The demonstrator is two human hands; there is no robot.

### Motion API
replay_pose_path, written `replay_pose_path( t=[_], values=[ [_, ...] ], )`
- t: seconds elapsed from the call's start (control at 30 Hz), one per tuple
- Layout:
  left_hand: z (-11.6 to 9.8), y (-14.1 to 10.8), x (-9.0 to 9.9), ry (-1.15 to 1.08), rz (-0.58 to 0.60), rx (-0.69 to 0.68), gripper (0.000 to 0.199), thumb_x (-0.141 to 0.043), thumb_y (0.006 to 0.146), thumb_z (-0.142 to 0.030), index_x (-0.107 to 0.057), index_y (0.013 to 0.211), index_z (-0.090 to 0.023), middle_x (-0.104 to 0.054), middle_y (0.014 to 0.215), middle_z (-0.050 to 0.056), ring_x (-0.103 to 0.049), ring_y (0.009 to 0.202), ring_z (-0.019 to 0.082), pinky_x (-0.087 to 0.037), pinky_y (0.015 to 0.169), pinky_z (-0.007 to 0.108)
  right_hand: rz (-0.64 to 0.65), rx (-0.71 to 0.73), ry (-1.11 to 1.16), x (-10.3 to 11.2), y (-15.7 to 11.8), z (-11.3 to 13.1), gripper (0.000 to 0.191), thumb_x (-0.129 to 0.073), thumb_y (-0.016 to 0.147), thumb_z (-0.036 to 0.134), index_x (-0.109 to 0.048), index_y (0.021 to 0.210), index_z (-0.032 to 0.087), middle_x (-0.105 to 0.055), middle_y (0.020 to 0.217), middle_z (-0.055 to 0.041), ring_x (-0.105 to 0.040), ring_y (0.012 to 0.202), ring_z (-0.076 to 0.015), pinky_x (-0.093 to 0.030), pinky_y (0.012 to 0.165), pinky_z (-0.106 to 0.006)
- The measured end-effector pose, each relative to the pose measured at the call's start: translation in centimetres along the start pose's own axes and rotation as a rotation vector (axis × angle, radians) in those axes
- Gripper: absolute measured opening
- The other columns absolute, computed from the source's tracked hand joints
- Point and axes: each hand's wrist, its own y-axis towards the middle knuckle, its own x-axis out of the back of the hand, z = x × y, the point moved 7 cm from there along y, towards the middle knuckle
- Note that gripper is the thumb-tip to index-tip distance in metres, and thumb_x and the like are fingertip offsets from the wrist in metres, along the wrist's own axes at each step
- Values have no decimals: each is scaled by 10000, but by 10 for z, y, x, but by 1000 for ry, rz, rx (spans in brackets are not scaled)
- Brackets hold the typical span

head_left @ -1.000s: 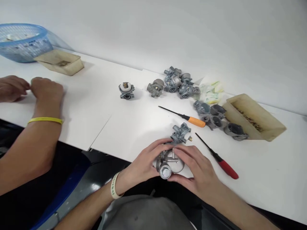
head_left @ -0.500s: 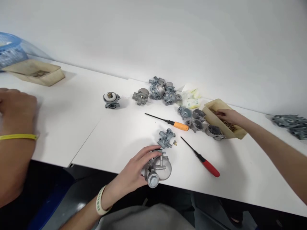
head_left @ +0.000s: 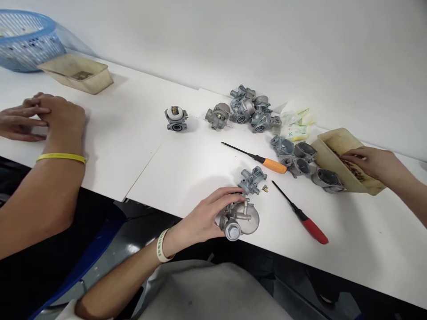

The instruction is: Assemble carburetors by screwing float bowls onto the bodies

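Note:
My left hand [head_left: 202,218] is wrapped round a grey metal carburetor [head_left: 249,218] at the table's front edge, its rounded bowl facing up. Just beyond it lies a carburetor body [head_left: 252,179] with a small brass piece at its side. Over at the right, my right hand [head_left: 378,163] reaches into a cream plastic bin [head_left: 343,138] of small brass-coloured parts. Its fingers are pinched together, and whatever is between them is too small to make out. Several open float bowls [head_left: 303,166] sit against the bin's left side.
An orange-handled screwdriver [head_left: 274,166] and a red-handled screwdriver [head_left: 315,231] lie on the white table [head_left: 187,178]. Several carburetors [head_left: 242,111] stand at the back beside a plastic packet [head_left: 296,124]. At left are a co-worker's hands [head_left: 63,115], another bin [head_left: 100,82] and a blue basket [head_left: 30,49].
The view has swung left, so everything sits further right in the picture. My left hand keeps its hold on the carburetor, and my right hand stays in the bin.

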Motion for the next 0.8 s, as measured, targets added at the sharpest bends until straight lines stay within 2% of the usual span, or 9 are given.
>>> replay_pose_path(
  t=[0.07,0.17,0.27,0.43,0.5,0.57,0.63,0.73,0.8],
  values=[
    [-1,0,0,-6,9,6,655,-746,884,-381,-432,1457,-337,-426,1548,85,-486,1400,255,-467,1151,397,107,-39,-10,-8,0,-5,224,-647,896,356,-766,1044,236,-724,1124,-87,-603,792,-179,-427,703,-331],
    [0,0,1,-10,12,11,644,-754,873,-406,-455,1437,-322,-435,1543,87,-487,1399,251,-474,1140,379,254,-54,-5,-22,-2,-5,338,-652,841,252,-715,1172,225,-723,1083,-103,-606,797,-204,-436,714,-344],
    [0,1,2,-22,-9,-13,656,-767,861,-404,-459,1434,-317,-449,1533,99,-509,1383,262,-480,1135,400,299,-44,1,-25,-6,2,384,-612,810,203,-702,1181,236,-717,1096,-87,-610,822,-214,-443,732,-343],
    [0,4,5,-13,-61,-17,705,-805,819,-423,-465,1427,-317,-501,1499,105,-558,1342,275,-520,1089,419,98,-26,-4,-3,-20,22,234,-565,882,322,-715,1025,212,-676,1207,-81,-595,925,-222,-426,804,-343],
    [0,4,7,8,-76,-18,702,-817,805,-425,-480,1411,-311,-520,1481,109,-570,1331,282,-534,1069,425,-54,-33,7,13,-27,27,280,-541,925,367,-698,1074,190,-631,1297,-107,-576,1042,-221,-408,890,-335],
    [0,4,6,19,-73,-11,699,-819,803,-420,-489,1408,-303,-521,1481,120,-566,1337,292,-533,1069,437,-184,-70,17,28,-34,27,349,-485,979,377,-666,1185,161,-618,1306,-148,-549,1118,-213,-379,948,-328],
    [0,4,6,14,-71,-10,694,-817,808,-406,-492,1413,-300,-516,1488,128,-557,1346,293,-526,1077,435,-180,-116,32,31,-37,22,340,-476,994,353,-663,1210,167,-679,1165,-143,-581,990,-191,-399,876,-327],
    [0,5,7,-4,-87,-16,675,-829,797,-390,-518,1388,-293,-532,1471,128,-573,1326,286,-540,1052,408,-24,-162,41,20,-37,14,224,-565,951,307,-715,1073,193,-713,915,-93,-531,671,-148,-381,673,-311],
    [-1,5,8,-7,-98,-21,658,-831,795,-387,-531,1371,-279,-546,1456,137,-588,1310,288,-557,1020,396,30,-157,44,14,-36,12,207,-610,928,291,-724,1066,188,-704,859,-88,-498,604,-132,-356,620,-294]
  ],
)
